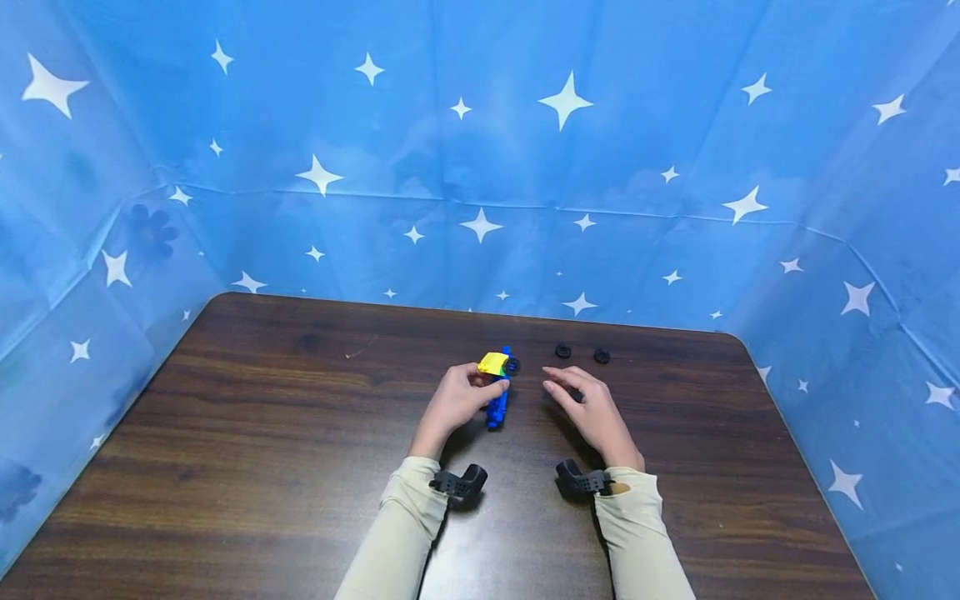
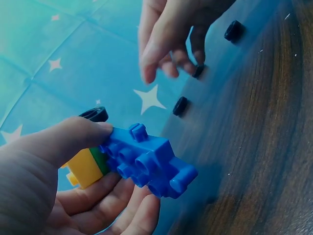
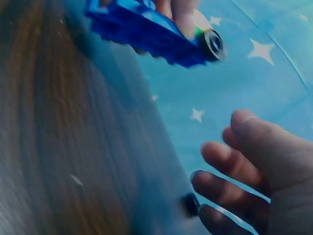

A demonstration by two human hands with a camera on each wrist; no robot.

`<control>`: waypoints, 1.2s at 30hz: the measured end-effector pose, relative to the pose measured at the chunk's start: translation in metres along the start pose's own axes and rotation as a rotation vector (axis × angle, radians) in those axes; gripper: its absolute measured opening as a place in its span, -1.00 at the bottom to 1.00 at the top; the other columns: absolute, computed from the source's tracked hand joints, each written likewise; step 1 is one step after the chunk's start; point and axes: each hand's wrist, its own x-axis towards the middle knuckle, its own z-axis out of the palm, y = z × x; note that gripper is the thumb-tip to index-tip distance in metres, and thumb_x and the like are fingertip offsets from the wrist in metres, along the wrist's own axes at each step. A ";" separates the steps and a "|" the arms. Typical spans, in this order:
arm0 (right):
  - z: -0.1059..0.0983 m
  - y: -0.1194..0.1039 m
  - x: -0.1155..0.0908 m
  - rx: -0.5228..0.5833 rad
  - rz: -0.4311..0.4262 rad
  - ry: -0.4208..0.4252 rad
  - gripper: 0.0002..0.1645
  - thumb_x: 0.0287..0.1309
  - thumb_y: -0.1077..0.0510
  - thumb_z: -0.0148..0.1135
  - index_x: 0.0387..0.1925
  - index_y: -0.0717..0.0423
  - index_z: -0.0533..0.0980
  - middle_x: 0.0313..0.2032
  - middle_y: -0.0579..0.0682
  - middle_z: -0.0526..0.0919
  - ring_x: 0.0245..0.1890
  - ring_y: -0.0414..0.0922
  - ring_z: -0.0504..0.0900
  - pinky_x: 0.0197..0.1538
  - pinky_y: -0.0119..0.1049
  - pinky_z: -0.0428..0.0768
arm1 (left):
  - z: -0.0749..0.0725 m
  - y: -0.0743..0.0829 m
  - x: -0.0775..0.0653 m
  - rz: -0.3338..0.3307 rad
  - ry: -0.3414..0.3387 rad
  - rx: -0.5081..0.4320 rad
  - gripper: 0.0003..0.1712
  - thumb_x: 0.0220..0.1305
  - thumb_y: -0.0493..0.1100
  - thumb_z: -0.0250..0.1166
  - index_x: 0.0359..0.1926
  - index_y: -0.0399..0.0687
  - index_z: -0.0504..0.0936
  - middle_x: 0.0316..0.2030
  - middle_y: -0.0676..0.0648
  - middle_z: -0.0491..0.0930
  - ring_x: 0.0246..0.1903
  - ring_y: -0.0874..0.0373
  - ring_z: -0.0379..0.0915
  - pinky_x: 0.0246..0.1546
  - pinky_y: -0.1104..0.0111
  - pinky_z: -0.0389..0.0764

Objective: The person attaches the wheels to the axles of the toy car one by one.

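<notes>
My left hand (image 1: 459,400) grips a building-block toy car, its thumb on one side and fingers beneath. The car has a blue studded base (image 2: 146,164), a yellow block (image 1: 492,363), a strip of green (image 2: 99,160) and one black wheel (image 3: 212,45) on its side. To the right, my right hand (image 1: 588,408) hovers with bent, spread fingers and nothing between them. Loose black wheels lie near it: one wheel (image 1: 562,351) and another wheel (image 1: 602,356) beyond the fingers, and a wheel (image 2: 198,71) partly hidden behind that hand in the left wrist view.
The dark wooden table (image 1: 300,433) spreads under both hands. Blue curtains (image 1: 480,150) with white stars enclose its back and sides. Each wrist carries a black camera mount, such as the left mount (image 1: 461,483), over a pale sleeve.
</notes>
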 end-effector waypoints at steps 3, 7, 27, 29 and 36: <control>-0.010 0.004 -0.002 -0.001 0.008 -0.007 -0.62 0.52 -0.01 0.19 0.18 0.04 0.67 -0.06 -0.02 0.77 -0.03 -0.05 0.74 0.09 0.02 0.68 | 0.000 -0.002 0.001 -0.013 0.000 -0.031 -0.63 0.33 0.01 0.44 -0.11 -0.24 0.69 -0.42 -0.02 0.64 -0.50 0.16 0.48 -0.47 0.40 0.51; -0.021 0.007 -0.005 0.000 0.037 -0.014 -0.64 0.54 -0.01 0.17 0.11 0.07 0.71 -0.21 -0.06 0.76 -0.21 -0.14 0.71 -0.09 -0.16 0.66 | 0.000 -0.003 0.001 -0.025 -0.004 -0.057 -0.62 0.33 0.00 0.44 -0.08 -0.25 0.68 -0.39 -0.05 0.66 -0.45 0.13 0.53 -0.45 0.40 0.53; -0.048 0.025 -0.014 -0.052 0.091 0.013 -0.59 0.55 -0.02 0.15 0.22 0.07 0.64 0.01 0.03 0.70 -0.06 -0.05 0.59 0.03 -0.06 0.56 | -0.005 -0.004 0.000 -0.108 -0.037 -0.127 -0.54 0.37 0.04 0.41 0.09 -0.21 0.65 -0.14 -0.17 0.71 -0.32 0.08 0.63 -0.29 0.29 0.72; -0.051 0.027 -0.014 -0.058 0.103 0.010 -0.57 0.55 -0.03 0.14 0.24 0.08 0.62 0.00 0.03 0.68 -0.08 -0.07 0.55 0.01 -0.09 0.53 | -0.006 -0.004 0.000 -0.105 -0.036 -0.117 -0.53 0.38 0.04 0.40 0.10 -0.22 0.64 -0.12 -0.19 0.72 -0.31 0.07 0.64 -0.26 0.28 0.72; -0.059 0.031 -0.018 -0.058 0.154 -0.007 -0.55 0.57 -0.05 0.12 0.27 0.08 0.60 0.02 0.07 0.70 -0.02 -0.02 0.61 0.08 -0.01 0.56 | -0.004 -0.004 0.000 -0.102 -0.028 -0.110 -0.53 0.38 0.04 0.40 0.09 -0.25 0.64 -0.13 -0.20 0.71 -0.29 0.04 0.66 -0.20 0.25 0.73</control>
